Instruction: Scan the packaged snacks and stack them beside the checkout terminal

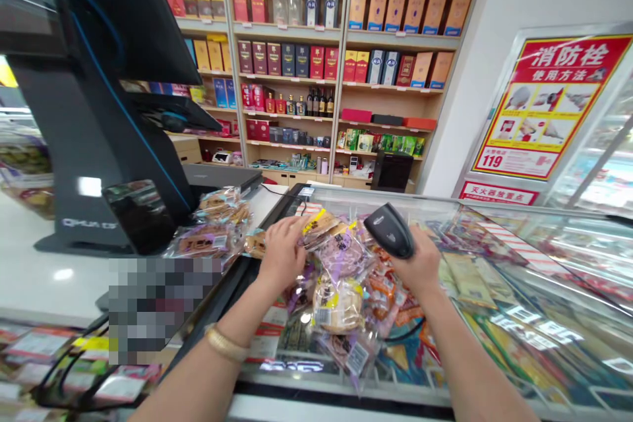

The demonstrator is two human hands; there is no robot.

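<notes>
My left hand [283,252] is closed on a small clear snack packet with a yellow label [319,224], lifted off a pile of wrapped pastries and snack packets [341,297] on a glass freezer lid [519,316]. A gold bracelet [225,343] sits on that wrist. My right hand [420,262] grips a black handheld barcode scanner [390,229], its head pointing toward the packet. The scanner's cable [405,335] runs down under my right forearm.
A black checkout terminal [99,112] stands on the white counter [34,277] at left, with more bagged pastries [212,227] beside it. Shelves of boxed liquor and bottles [297,59] fill the back wall. A red fire-hydrant poster [548,105] hangs at right.
</notes>
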